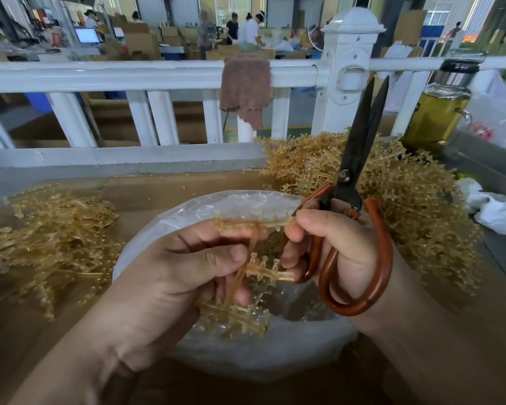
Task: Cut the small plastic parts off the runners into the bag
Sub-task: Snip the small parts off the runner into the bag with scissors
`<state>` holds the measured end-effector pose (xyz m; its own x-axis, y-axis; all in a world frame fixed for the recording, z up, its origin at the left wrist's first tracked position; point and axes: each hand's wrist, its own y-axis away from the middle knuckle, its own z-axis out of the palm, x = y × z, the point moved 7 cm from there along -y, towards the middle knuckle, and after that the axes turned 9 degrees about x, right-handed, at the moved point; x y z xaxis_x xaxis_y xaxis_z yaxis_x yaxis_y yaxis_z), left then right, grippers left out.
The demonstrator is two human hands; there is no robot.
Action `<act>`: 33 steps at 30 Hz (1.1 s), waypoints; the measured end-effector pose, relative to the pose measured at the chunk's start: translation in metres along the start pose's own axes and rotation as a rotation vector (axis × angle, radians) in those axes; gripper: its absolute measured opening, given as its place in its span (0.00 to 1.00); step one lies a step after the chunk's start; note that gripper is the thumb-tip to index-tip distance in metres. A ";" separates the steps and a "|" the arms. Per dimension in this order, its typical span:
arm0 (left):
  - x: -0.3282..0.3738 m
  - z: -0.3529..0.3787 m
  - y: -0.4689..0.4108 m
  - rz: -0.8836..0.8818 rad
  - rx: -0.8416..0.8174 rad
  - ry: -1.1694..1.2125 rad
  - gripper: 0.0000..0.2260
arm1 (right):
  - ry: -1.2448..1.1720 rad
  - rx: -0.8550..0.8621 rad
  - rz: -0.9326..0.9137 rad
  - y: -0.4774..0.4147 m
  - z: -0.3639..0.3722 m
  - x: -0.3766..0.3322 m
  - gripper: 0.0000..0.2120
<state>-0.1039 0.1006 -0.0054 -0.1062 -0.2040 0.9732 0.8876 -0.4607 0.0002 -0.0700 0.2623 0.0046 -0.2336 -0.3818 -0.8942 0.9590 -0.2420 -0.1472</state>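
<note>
Left hand (170, 267) grips a runner (253, 222) directly over the bag (216, 200). Right hand (342, 244), also over the bag, curls through the scissors (360, 135) handles, blades upright, and pinches the runner's end. Parts cut near the bag's rim could flick outside, and the crowded fingers risk a nick.

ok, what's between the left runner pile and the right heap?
Head view: the clear bag, between the left pile and right heap. Over it the left hand holds a runner; the right hand holds scissors.
</note>
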 end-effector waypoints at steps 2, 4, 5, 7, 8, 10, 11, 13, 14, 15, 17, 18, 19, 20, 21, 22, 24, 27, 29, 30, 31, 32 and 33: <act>0.000 0.001 0.001 -0.019 -0.038 0.028 0.21 | -0.006 0.022 -0.009 0.000 -0.002 0.000 0.06; 0.000 0.001 0.000 -0.021 -0.043 0.045 0.20 | 0.003 0.024 -0.015 0.000 -0.002 0.000 0.07; -0.001 0.001 0.000 -0.020 -0.039 0.048 0.19 | 0.002 0.023 -0.018 0.000 -0.003 0.000 0.07; -0.001 0.001 0.000 -0.022 -0.039 0.037 0.18 | 0.002 0.021 -0.029 0.000 -0.003 -0.001 0.07; -0.001 0.001 0.001 -0.024 -0.046 0.026 0.19 | 0.011 0.023 -0.034 0.000 -0.004 -0.001 0.07; -0.002 -0.001 0.001 -0.033 -0.060 0.019 0.21 | 0.036 0.028 -0.038 0.000 -0.004 -0.002 0.07; -0.002 -0.001 0.002 -0.037 -0.065 0.018 0.21 | 0.044 0.030 -0.037 -0.001 -0.004 -0.003 0.07; -0.003 -0.001 0.002 -0.042 -0.069 0.016 0.22 | 0.052 0.031 -0.030 -0.001 -0.004 -0.003 0.06; -0.004 -0.001 0.001 -0.046 -0.063 0.022 0.22 | 0.047 0.031 -0.026 -0.001 -0.003 -0.003 0.06; -0.004 -0.001 0.000 -0.048 -0.048 0.032 0.21 | 0.032 0.030 -0.019 0.000 -0.002 -0.003 0.06; -0.004 -0.003 -0.003 -0.049 0.012 0.059 0.20 | -0.002 0.027 0.005 0.000 0.000 -0.002 0.06; -0.003 -0.004 -0.005 -0.047 0.055 0.073 0.19 | -0.017 0.027 0.020 0.000 0.000 -0.001 0.06; -0.003 -0.007 -0.007 -0.042 0.101 0.089 0.18 | -0.036 0.029 0.036 0.000 0.000 -0.001 0.06; -0.002 -0.009 -0.008 -0.036 0.139 0.104 0.17 | -0.060 0.034 0.051 -0.001 -0.001 -0.001 0.06; -0.002 -0.010 -0.009 -0.029 0.166 0.115 0.17 | -0.090 0.036 0.064 -0.002 -0.001 -0.001 0.06; -0.001 -0.010 -0.009 -0.024 0.184 0.117 0.19 | -0.124 0.036 0.075 -0.003 -0.001 -0.001 0.05; 0.000 -0.012 -0.009 -0.017 0.217 0.114 0.26 | -0.180 0.030 0.094 -0.005 -0.001 -0.001 0.04; 0.003 -0.014 -0.009 0.006 0.222 0.121 0.30 | -0.203 0.023 0.097 -0.005 -0.002 -0.001 0.05; 0.004 -0.015 -0.009 0.022 0.213 0.129 0.26 | -0.194 0.015 0.089 -0.005 -0.002 0.000 0.04; 0.005 -0.013 -0.008 0.033 0.204 0.134 0.24 | -0.187 0.005 0.084 -0.005 -0.001 -0.001 0.04; 0.006 -0.011 -0.007 0.040 0.201 0.141 0.21 | -0.180 -0.005 0.081 -0.004 -0.001 -0.001 0.04; 0.006 -0.010 -0.006 0.045 0.205 0.148 0.18 | -0.170 -0.016 0.080 -0.004 0.000 -0.001 0.05; 0.006 -0.009 -0.006 0.045 0.211 0.153 0.13 | -0.158 -0.029 0.080 -0.003 0.000 -0.001 0.07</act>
<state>-0.1134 0.0944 -0.0013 -0.1164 -0.3564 0.9271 0.9652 -0.2607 0.0210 -0.0730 0.2632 0.0058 -0.1768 -0.5350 -0.8262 0.9792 -0.1803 -0.0929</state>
